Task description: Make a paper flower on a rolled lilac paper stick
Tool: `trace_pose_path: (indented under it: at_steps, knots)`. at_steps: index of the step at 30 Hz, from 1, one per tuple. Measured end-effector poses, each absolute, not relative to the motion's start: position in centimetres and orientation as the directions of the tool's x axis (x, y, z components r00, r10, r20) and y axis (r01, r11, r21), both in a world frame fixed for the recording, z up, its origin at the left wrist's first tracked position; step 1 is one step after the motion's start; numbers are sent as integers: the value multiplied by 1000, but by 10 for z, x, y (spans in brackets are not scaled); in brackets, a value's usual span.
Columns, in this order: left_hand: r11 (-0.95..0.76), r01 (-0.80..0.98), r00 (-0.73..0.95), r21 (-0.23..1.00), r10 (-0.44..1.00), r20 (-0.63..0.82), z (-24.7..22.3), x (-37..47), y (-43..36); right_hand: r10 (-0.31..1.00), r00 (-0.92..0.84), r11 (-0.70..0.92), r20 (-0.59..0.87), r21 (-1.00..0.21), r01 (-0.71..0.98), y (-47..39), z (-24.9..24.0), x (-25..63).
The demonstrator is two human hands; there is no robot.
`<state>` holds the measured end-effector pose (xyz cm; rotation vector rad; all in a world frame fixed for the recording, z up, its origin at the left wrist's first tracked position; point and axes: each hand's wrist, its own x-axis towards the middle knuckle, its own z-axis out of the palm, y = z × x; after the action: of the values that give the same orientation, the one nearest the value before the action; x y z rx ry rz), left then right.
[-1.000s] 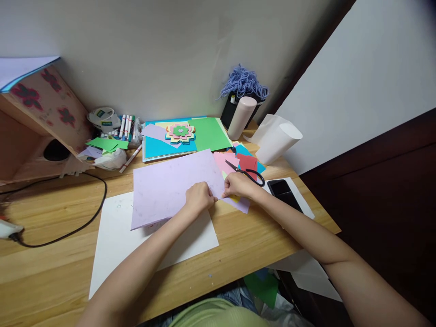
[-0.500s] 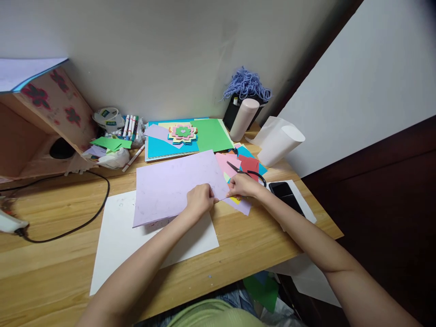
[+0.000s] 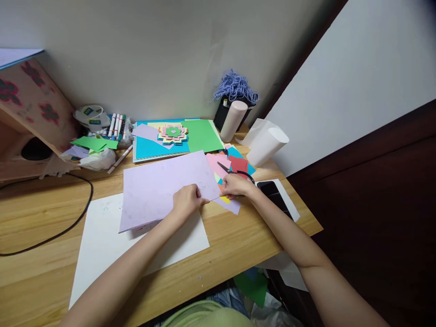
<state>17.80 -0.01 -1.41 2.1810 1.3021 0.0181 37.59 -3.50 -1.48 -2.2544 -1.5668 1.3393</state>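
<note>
A large lilac sheet of paper [image 3: 156, 186] lies over a white sheet [image 3: 98, 240], its near left edge lifted a little off it. My left hand [image 3: 187, 198] is closed on the near edge of the lilac paper, thumb pointing right. At the near right corner, my right hand [image 3: 233, 186] pinches the same paper. Just behind my right hand rest black-handled scissors [image 3: 231, 170], on top of coloured paper scraps [image 3: 238, 165]. A layered paper flower [image 3: 173, 132] sits farther back on blue and green sheets [image 3: 200, 136].
Markers [image 3: 117, 126], a tape roll [image 3: 91, 116] and green scraps [image 3: 95, 143] stand at the back left beside a painted cardboard box [image 3: 44, 104]. A pink bottle [image 3: 233, 121], rolled white paper [image 3: 267, 147] and a phone [image 3: 274, 197] are on the right. A black cable [image 3: 86, 209] curves across the left.
The whole view has shifted, so things appear farther left. Both hands stay on the lilac paper's near edge, with slightly more edge showing between them.
</note>
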Motion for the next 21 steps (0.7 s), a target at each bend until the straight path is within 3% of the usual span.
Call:
trace_pose_path:
  at_steps: [6,11,14,17,21]
  knots:
    - [-513,691,649,509,751,-123,-15,155,-9,790,125,-493,-601,-500,712,-39,-16,377]
    - [-681,610,731,405,681,45,-16,105,-24,880,113,-333,-461,-429,840,-42,-8,370]
    - [-749,586,763,308,639,101,-19,85,-33,942,53,-189,-332,-391,901,-52,0,358]
    - [-813,545,812,205,573,115,-23,81,-38,986,-118,69,-118,-351,934,-65,5,337]
    - [-831,534,825,155,552,119,-25,84,-40,926,-374,349,43,-471,810,-78,-1,305]
